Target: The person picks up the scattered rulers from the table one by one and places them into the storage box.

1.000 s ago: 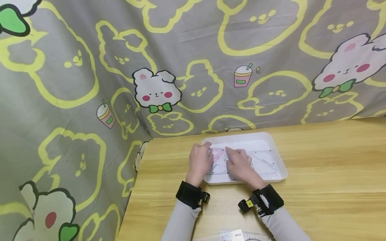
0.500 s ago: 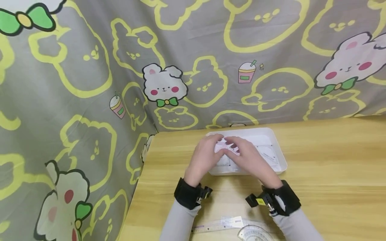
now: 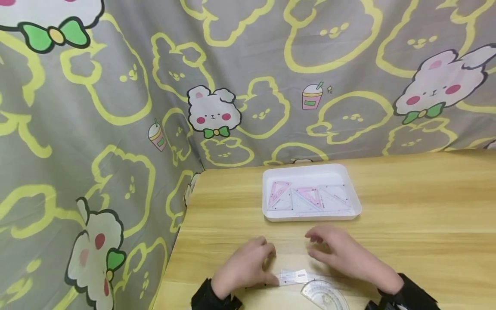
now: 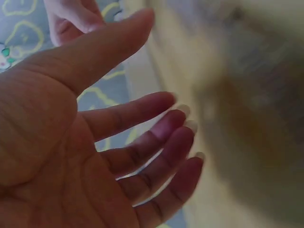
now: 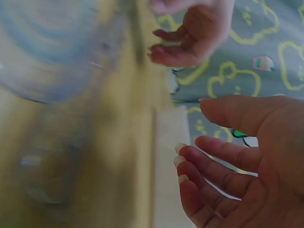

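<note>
A white tray point(image 3: 271, 213) on the wooden table holds several clear and pink set squares point(image 3: 310, 197) lying flat. Both my hands are near the table's front edge, well short of the tray. My left hand point(image 3: 248, 265) hovers with relaxed fingers point(image 4: 156, 137) and holds nothing. My right hand point(image 3: 341, 254) is also empty, its fingers point(image 5: 209, 166) loosely bent. Between and under them lie a clear straight ruler point(image 3: 296, 276) and a clear protractor point(image 3: 325, 295). Both wrist views are blurred.
A grey cloth point(image 3: 155, 86) printed with yellow bears and white rabbits hangs behind and to the left of the table point(image 3: 426, 206). The table's left edge runs down from the cloth at about a third of the width.
Both hands have left the tray and drawn back toward me, coming down over the ruler and protractor. The set squares now lie uncovered in the tray.
</note>
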A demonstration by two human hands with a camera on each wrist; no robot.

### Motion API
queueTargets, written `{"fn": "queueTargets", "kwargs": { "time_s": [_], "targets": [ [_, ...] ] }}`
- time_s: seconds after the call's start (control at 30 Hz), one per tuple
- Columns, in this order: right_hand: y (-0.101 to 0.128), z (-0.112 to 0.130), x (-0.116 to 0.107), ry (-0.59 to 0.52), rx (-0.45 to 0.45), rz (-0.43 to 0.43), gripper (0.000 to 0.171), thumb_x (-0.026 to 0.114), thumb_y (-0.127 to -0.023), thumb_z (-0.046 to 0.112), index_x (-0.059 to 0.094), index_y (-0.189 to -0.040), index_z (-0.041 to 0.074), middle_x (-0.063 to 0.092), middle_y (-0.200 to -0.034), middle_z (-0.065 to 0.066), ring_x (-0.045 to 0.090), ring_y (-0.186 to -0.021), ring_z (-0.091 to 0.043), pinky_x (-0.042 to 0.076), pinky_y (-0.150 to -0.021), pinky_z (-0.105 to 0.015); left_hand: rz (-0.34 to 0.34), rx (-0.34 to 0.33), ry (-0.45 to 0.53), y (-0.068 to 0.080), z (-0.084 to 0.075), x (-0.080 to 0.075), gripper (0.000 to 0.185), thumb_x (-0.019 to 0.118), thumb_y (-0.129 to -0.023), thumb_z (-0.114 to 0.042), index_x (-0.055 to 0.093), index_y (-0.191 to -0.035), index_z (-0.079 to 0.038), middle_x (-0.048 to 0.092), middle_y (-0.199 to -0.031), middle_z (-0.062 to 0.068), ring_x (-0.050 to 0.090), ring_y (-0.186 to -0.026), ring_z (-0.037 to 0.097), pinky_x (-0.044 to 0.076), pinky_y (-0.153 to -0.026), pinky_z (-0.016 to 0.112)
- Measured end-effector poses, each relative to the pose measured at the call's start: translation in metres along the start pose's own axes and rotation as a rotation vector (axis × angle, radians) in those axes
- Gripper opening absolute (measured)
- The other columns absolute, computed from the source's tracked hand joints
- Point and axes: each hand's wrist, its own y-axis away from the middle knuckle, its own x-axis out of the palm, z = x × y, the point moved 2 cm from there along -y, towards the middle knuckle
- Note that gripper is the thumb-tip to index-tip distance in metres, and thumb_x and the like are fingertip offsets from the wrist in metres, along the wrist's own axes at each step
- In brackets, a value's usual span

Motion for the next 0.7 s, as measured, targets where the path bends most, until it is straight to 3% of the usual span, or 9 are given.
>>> {"fn": "queueTargets", "kwargs": {
  "time_s": [0.17,0.4,0.5,0.6,0.7],
  "targets": [
    [0.016,0.0,0.02,0.01,-0.038,0.018,0.034,0.08,-0.093,0.028,0.07,-0.12,0.01,0.069,-0.111,0.006,0.064,-0.099,-0.012,0.056,-0.086,-0.038,-0.043,-0.025,0.022,0.017,-0.002,0.023,0.037,0.093,-0.077,-0.037,0.067,-0.096,-0.02,0.046,-0.09,-0.013,0.042,-0.084,0.005,0.04,-0.073,0.019],
    [0.018,0.01,0.044,0.019,-0.133,-0.004,0.026,0.079,-0.094,0.028,0.07,-0.114,0.015,0.064,-0.104,0.01,0.055,-0.091,-0.005,0.052,-0.076,-0.03,-0.089,0.008,0.15,0.018,-0.004,0.035,0.023,0.086,-0.088,-0.022,0.062,-0.089,-0.02,0.047,-0.082,-0.016,0.042,-0.076,-0.001,0.038,-0.067,0.016],
    [0.014,0.011,0.047,-0.005,-0.141,-0.013,0.013,0.075,-0.097,0.024,0.07,-0.109,0.019,0.062,-0.099,0.014,0.053,-0.087,-0.001,0.05,-0.072,-0.027,-0.122,0.019,0.244,0.016,-0.001,0.034,0.02,0.078,-0.094,-0.017,0.059,-0.092,-0.02,0.053,-0.081,-0.018,0.047,-0.073,-0.004,0.043,-0.066,0.016],
    [0.008,0.011,0.045,-0.045,-0.135,-0.032,0.003,0.07,-0.102,0.021,0.072,-0.104,0.023,0.064,-0.097,0.017,0.056,-0.088,0.001,0.051,-0.073,-0.027,-0.167,0.041,0.313,0.013,0.0,0.029,0.016,0.075,-0.096,-0.014,0.059,-0.097,-0.019,0.062,-0.086,-0.016,0.055,-0.079,-0.005,0.05,-0.073,0.018],
    [0.002,0.012,0.036,-0.093,-0.126,-0.054,0.011,0.064,-0.105,0.02,0.075,-0.106,0.02,0.071,-0.099,0.013,0.061,-0.09,0.0,0.054,-0.075,-0.028,-0.205,0.071,0.35,0.008,0.0,0.02,0.015,0.074,-0.096,-0.012,0.061,-0.101,-0.018,0.069,-0.093,-0.011,0.061,-0.086,-0.004,0.054,-0.079,0.019]
  ]
}}
